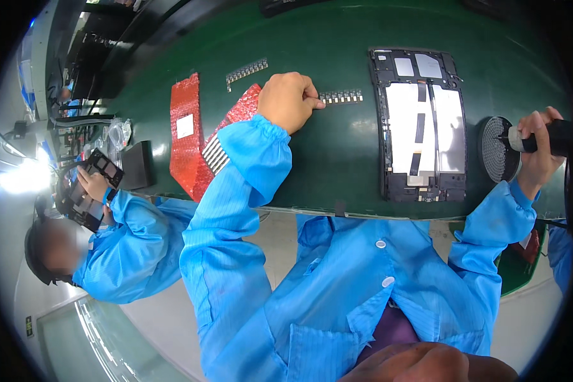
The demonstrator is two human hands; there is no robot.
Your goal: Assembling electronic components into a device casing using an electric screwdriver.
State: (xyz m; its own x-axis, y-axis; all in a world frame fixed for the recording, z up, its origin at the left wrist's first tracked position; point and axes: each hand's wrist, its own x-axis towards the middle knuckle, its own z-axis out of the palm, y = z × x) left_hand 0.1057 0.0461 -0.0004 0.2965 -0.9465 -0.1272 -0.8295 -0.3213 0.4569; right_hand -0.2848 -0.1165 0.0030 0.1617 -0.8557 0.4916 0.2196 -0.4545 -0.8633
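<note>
My left hand is closed in a pinch at the left end of a short strip of small dark-and-silver parts on the green table. Its sleeve lies over part of a red bubble-wrap bag and a group of black-and-silver strips. At the right, the fingers of my right hand are wrapped round a dark cylindrical tool with a pale band; its exact kind is unclear. Between my hands lies an opened tablet-like device, with a black frame, silver-white panels and dark tape strips.
A round perforated black disc is beside my right hand. Another strip of small parts lies farther back. Red bubble-wrap bags are at the left. Beyond them, a person in blue holds a similar dark device.
</note>
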